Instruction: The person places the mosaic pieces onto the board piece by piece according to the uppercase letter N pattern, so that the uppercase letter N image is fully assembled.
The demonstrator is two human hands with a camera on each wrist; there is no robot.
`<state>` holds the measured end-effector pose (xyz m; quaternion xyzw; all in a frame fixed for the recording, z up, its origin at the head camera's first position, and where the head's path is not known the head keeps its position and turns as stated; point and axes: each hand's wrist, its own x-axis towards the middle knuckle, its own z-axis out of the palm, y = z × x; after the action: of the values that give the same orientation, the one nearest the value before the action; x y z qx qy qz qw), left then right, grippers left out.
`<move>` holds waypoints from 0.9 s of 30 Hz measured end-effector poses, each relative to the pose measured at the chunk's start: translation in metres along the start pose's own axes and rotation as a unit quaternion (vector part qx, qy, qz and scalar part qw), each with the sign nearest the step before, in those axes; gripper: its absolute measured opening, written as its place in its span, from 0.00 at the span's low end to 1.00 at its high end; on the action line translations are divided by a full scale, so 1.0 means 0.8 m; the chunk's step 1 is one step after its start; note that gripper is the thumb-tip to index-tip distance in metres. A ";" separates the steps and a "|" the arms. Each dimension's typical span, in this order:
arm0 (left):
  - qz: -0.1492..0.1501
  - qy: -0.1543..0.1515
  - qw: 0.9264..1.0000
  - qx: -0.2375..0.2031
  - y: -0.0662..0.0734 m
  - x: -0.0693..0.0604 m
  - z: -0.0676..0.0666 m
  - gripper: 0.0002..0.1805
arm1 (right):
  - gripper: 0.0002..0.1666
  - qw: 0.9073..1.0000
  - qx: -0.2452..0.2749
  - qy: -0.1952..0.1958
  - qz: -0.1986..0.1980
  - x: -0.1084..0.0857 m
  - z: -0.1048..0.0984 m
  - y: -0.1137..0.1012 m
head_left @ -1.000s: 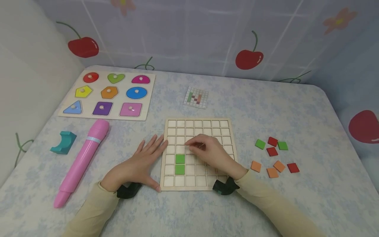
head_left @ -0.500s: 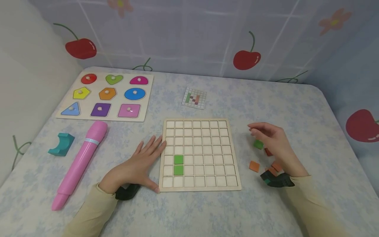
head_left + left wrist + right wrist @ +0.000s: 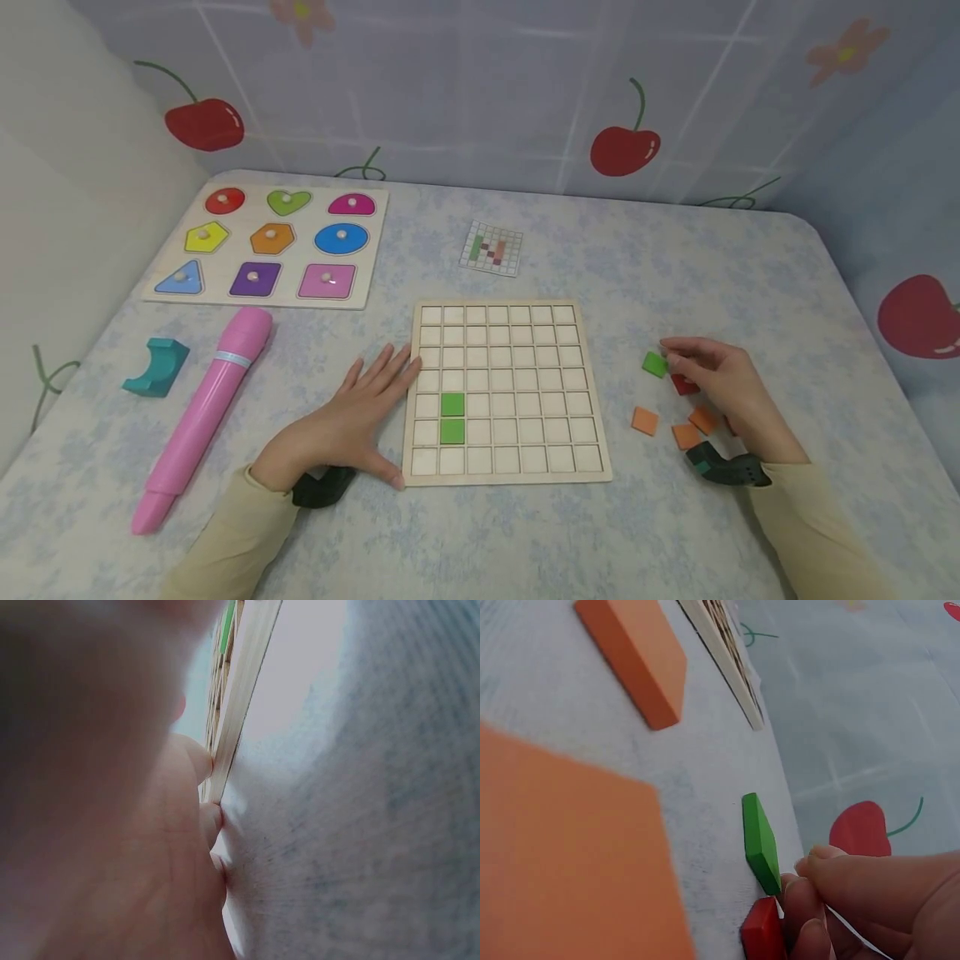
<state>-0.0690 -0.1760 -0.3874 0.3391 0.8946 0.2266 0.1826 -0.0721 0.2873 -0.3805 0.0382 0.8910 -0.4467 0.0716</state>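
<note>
A wooden grid board [image 3: 506,406] lies in the middle of the table in the head view. Two green square tiles [image 3: 452,417] sit in neighbouring cells of its second column. My left hand [image 3: 341,421] rests spread along the board's left edge, fingertips and thumb touching the rim. On the right, my right hand [image 3: 727,387] reaches over the loose tiles with bent fingers, fingertips beside a green tile [image 3: 757,844] and a red tile [image 3: 763,930]. Whether anything lies between those fingertips is hidden. Several orange tiles [image 3: 644,421] lie nearer the board.
A small printed pattern card [image 3: 492,248] lies behind the board. At the left are a shape-knob puzzle [image 3: 292,286], a pink microphone-shaped toy [image 3: 202,425] and a teal arched block [image 3: 159,367]. A cherry-print wall [image 3: 480,92] borders the table's back.
My right hand has left the board, moved right to the loose tiles and come lower over them. The left hand keeps its place at the board's edge.
</note>
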 end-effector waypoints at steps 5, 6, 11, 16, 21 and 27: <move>0.001 0.000 1.000 0.004 0.001 0.000 0.000 0.76 | 0.20 0.996 -0.065 0.022 -0.048 -0.002 0.007 -0.004; 0.001 0.000 1.000 0.005 0.001 0.000 0.000 0.76 | 0.19 0.995 -0.081 0.027 -0.059 -0.002 0.008 -0.006; 0.001 -0.001 1.000 0.007 0.000 -0.001 -0.002 0.76 | 0.15 0.986 -0.124 0.046 -0.098 -0.001 0.015 -0.010; -0.002 -0.001 1.000 0.008 0.000 -0.001 -0.002 0.76 | 0.13 0.984 -0.131 0.047 -0.115 0.001 0.019 -0.010; -0.001 -0.001 1.000 0.004 0.000 -0.001 -0.001 0.76 | 0.13 0.979 -0.142 0.047 -0.135 0.002 0.021 -0.008; -0.001 -0.002 1.000 0.009 0.000 0.000 0.001 0.76 | 0.13 0.979 -0.150 0.046 -0.130 0.000 0.021 -0.010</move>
<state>-0.0687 -0.1760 -0.3884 0.3400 0.8967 0.2174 0.1819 -0.0714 0.2690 -0.3844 -0.0689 0.9475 -0.3115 -0.0234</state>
